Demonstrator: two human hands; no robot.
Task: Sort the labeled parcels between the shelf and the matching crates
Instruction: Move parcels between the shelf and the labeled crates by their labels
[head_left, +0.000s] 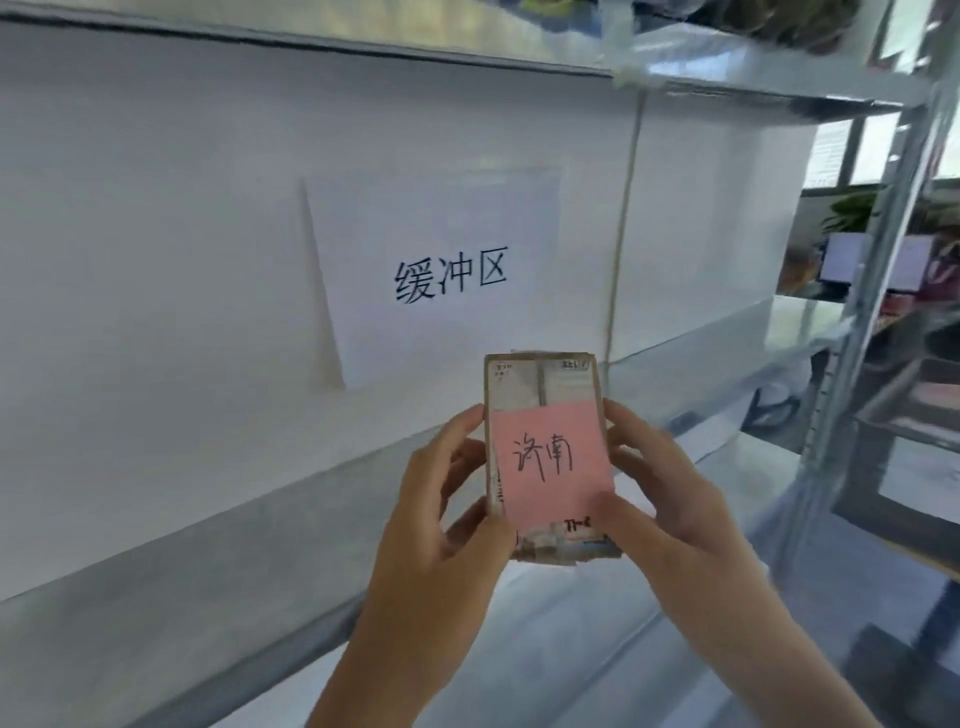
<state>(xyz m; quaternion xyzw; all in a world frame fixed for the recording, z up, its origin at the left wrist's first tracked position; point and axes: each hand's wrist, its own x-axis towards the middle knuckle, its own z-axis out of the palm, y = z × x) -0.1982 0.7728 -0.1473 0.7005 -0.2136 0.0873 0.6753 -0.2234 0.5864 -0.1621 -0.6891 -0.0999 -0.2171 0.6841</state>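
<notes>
The left hand (441, 499) and right hand (660, 493) grip opposite long edges of a small brown cardboard parcel (545, 457) with a pink handwritten label (548, 462), held upright, its long axis pointing away, above the metal shelf (208, 597) before a white paper sign (441, 275).

The small cardboard parcel (545, 447) stood upright above the metal shelf (649, 597). Its pink label (550, 462) bore handwritten Chinese characters.
</notes>
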